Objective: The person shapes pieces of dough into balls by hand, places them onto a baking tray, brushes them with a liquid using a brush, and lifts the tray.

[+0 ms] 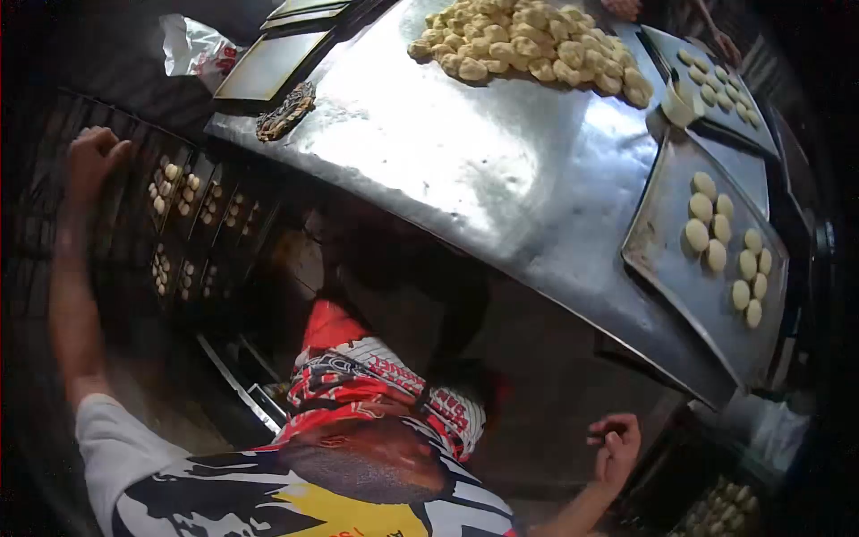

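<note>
My left hand is raised at the far left with its fingers curled in. It is beside a dark rack whose trays hold pale dough pieces. Whatever is in that fist, if anything, is hidden. At the lower right, my right hand hangs in the air below the table's edge. Its fingers are loosely bent and apart, and nothing shows between them. Nearest above it lies a metal tray with several flattened dough rounds, on the corner of the metal table.
A big heap of dough balls covers the table's far side. Behind the near tray is another tray of rounds, with a cream-coloured container between. Flat pans, a coiled cord-like bundle and a plastic bag lie at the left end. Another person's hand shows top right.
</note>
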A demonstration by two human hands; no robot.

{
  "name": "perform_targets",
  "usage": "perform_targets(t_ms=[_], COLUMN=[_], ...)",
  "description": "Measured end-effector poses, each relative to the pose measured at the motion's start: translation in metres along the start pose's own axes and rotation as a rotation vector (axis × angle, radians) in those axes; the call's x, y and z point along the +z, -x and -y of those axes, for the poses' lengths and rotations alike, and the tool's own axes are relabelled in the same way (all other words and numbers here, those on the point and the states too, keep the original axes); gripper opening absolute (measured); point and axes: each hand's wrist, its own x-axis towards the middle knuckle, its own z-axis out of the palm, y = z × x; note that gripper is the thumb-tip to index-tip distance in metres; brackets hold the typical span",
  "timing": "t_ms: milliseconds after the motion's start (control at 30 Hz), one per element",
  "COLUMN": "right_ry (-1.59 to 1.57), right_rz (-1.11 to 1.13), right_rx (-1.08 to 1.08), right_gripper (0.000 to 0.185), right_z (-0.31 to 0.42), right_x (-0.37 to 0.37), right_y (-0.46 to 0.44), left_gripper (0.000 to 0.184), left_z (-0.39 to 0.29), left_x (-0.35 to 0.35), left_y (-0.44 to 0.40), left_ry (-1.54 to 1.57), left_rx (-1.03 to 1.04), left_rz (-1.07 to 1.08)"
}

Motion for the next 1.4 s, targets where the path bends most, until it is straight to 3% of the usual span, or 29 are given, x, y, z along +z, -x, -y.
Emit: perform_targets(t_ms=[67,133,200,300,333,400,500,567,633,733,833,867,900,1000,1100,1133,1167,1233,1300,1367,1400], right_ry=[0.015,0.096,0.185,0.532,0.191,0.053,-0.004,-0.014,-0.047,-0.212,-0.078,-0.144,-0.111,-0.102,-0.074,-0.044,0.003,0.16,0.357,0.564,0.547], right_rz=[-0.287,-0.538,-0.728,-1.029,-0.958,-1.068,-0.994,-0.903,-0.825,-0.879,-0.893,-0.93,-0.91,-0.826,-0.735,-0.726,-0.713,-0.684,-0.699,-0.74,-0.755], right_rx=[0.046,0.111,0.427,0.888,0.677,0.549,0.295,0.34,0.572,0.484,0.69,0.53,0.526,0.51,0.385,0.339,0.3,0.219,0.083,-0.074,0.042], right_gripper=[0.034,0.031,0.036,0.051,0.057,0.045,0.042,0.042,0.045,0.048,0.049,0.039,0.036,0.022,0.018,0.018,0.019,0.02,0.019,0.019,0.018], right_z=[-0.085,-0.181,-0.287,-0.359,-0.383,-0.433,-0.528,-0.536,-0.47,-0.434,-0.406,-0.415,-0.426,-0.392,-0.321,-0.282,-0.229,-0.176,-0.13,-0.066,-0.043], right_x=[-0.057,-0.096,-0.123,-0.103,-0.096,-0.099,-0.131,-0.119,-0.089,-0.059,-0.044,-0.041,-0.044,-0.036,-0.025,-0.018,-0.01,-0.008,-0.005,0.011,0.016], right_y=[0.022,0.033,0.041,0.017,0.027,0.042,0.054,0.061,0.063,0.082,0.089,0.095,0.096,0.106,0.1,0.09,0.085,0.061,0.039,0.022,0.007], left_gripper=[0.033,0.036,0.036,0.03,0.027,0.023,0.021,0.02,0.018,0.017,0.021,0.024,0.028,0.022,0.015,0.019,0.02,0.019,0.017,0.015,0.015], left_z=[0.024,0.058,0.07,0.051,0.034,0.009,0.01,-0.029,-0.109,-0.156,-0.184,-0.186,-0.18,-0.122,-0.258,-0.276,-0.293,-0.334,-0.365,-0.391,-0.402], left_x=[-0.02,-0.02,-0.008,-0.012,-0.017,-0.019,0.012,0.009,-0.007,-0.014,-0.01,-0.004,0.013,0.178,0.086,0.077,0.094,0.082,0.083,0.061,0.054], left_y=[-0.019,-0.042,-0.043,-0.038,-0.036,-0.034,-0.063,-0.095,-0.128,-0.178,-0.205,-0.203,-0.197,-0.143,0.02,0.047,0.078,0.111,0.114,0.091,0.067], left_ry=[-0.078,-0.118,-0.141,-0.218,-0.267,-0.359,-0.456,-0.443,-0.425,-0.37,-0.217,-0.162,0.016,0.169,0.634,0.579,0.763,0.992,1.065,1.193,1.252], left_rx=[0.018,-0.14,-0.186,-0.136,-0.139,-0.032,0.161,0.155,0.184,0.261,0.293,0.239,0.217,0.473,0.376,0.524,0.481,0.311,0.371,0.354,0.351], left_rz=[0.006,0.062,0.098,0.072,0.08,0.027,-0.089,-0.079,-0.063,-0.065,-0.119,-0.095,-0.105,-0.229,0.19,0.312,0.364,0.389,0.272,0.297,0.269])
